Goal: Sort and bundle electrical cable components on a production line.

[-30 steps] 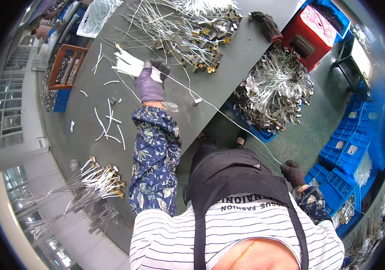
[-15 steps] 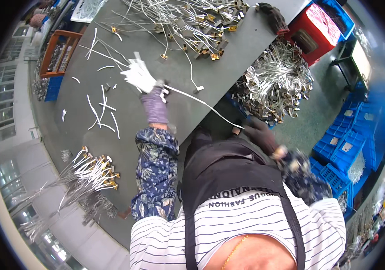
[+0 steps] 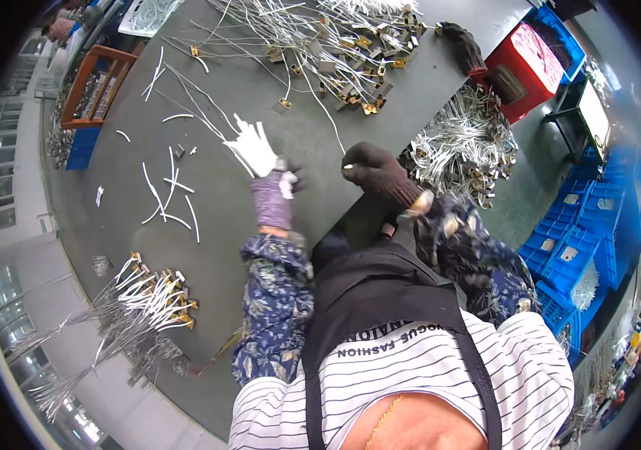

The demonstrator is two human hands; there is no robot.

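My left hand (image 3: 273,196), in a purple knit glove, is closed around a bundle of white sleeve tubes (image 3: 254,152). The tubes fan out beyond the fist, and thin wires trail from them toward the far left. To its right, my right hand (image 3: 374,174), in a dark brown glove, pinches the near end of a thin white wire (image 3: 326,109). A small white tip shows at its fingers. That wire runs back to a large pile of wires with metal and brass-coloured ends (image 3: 358,64) at the far side of the table.
Loose white tube pieces (image 3: 173,180) lie on the grey table (image 3: 219,202) at left. A tied wire bundle (image 3: 144,296) rests at the near-left edge. Beyond the right edge are a heap of wires (image 3: 459,142), a red box (image 3: 519,75) and blue crates (image 3: 572,247). A dark glove (image 3: 461,46) lies at the far corner.
My right hand has come up and left from beside my apron to the wire's end over the table. The long white strand between my hands is gone from view. My left hand has shifted slightly nearer and right.
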